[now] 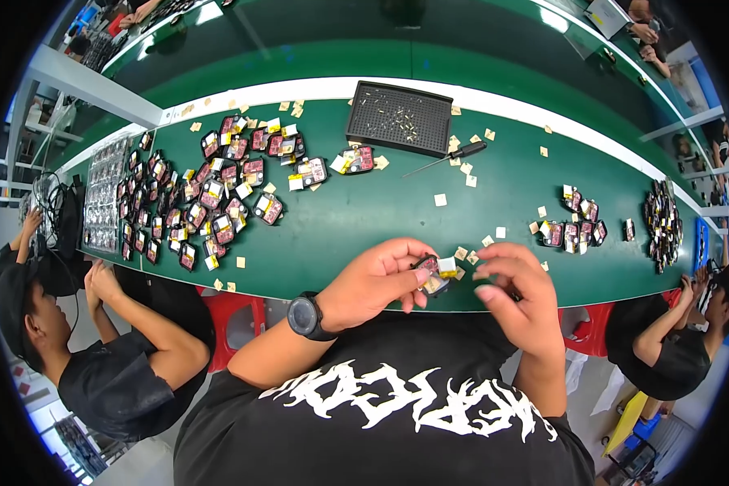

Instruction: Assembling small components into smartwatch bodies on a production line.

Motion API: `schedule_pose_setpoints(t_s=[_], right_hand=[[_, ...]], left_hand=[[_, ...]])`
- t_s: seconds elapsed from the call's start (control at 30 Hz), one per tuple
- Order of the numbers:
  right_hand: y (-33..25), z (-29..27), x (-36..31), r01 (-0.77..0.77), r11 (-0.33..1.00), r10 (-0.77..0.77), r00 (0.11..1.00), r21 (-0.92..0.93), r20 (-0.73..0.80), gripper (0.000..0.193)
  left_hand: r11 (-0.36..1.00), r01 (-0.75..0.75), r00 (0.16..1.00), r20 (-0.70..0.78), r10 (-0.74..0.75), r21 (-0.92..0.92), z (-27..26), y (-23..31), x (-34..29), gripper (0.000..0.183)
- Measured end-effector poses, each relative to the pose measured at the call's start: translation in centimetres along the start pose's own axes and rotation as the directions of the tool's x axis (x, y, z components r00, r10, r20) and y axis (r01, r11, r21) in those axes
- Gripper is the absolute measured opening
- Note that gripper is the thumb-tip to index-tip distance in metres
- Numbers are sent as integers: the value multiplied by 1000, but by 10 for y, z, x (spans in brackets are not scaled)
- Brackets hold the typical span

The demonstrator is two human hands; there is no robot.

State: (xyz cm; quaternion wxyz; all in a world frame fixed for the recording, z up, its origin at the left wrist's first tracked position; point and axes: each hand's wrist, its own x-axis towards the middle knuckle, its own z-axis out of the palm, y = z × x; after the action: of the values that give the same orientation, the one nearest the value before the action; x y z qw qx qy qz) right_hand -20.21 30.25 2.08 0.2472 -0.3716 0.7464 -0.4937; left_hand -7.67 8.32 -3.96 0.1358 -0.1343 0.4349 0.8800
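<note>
My left hand (385, 279), with a black watch on its wrist, grips a small electronic module (434, 274) over the near edge of the green table. The module has a black casing, a reddish circuit board and a white-and-yellow tab that sticks out to the right. My right hand (517, 283) is just right of it, fingers curved and apart, holding nothing that I can see. Small beige square pieces (466, 255) lie on the table just beyond the two hands.
Many similar modules (212, 193) crowd the left of the table; a smaller group (573, 227) and a dense stack (662, 227) are at right. A black tray (399, 117) with small metal parts stands at the back, beside a screwdriver (467, 150). People sit at both sides.
</note>
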Motion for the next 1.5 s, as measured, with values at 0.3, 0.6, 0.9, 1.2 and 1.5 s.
schedule_pose_setpoints(t_s=[0.3, 0.6, 0.9, 1.2, 1.5], right_hand=[[24, 31, -19, -396, 795, 483, 872, 461, -84, 47], [6, 46, -13, -493, 384, 601, 775, 781, 193, 26], [1, 60, -3, -450, 336, 507, 827, 828, 243, 10], [-2, 65, 6, -490, 303, 552, 789, 817, 269, 14], [3, 71, 4, -458, 398, 568, 804, 795, 179, 15]], left_hand=[[988, -153, 985, -79, 152, 2, 10, -6, 5, 34], [975, -212, 961, -166, 222, 71, 14, -21, 7, 33], [960, -274, 918, -283, 278, 55, 21, -25, 4, 29], [944, -310, 888, -323, 329, 109, 21, -27, 5, 24], [931, -316, 892, -277, 357, 182, 14, -33, 3, 21]])
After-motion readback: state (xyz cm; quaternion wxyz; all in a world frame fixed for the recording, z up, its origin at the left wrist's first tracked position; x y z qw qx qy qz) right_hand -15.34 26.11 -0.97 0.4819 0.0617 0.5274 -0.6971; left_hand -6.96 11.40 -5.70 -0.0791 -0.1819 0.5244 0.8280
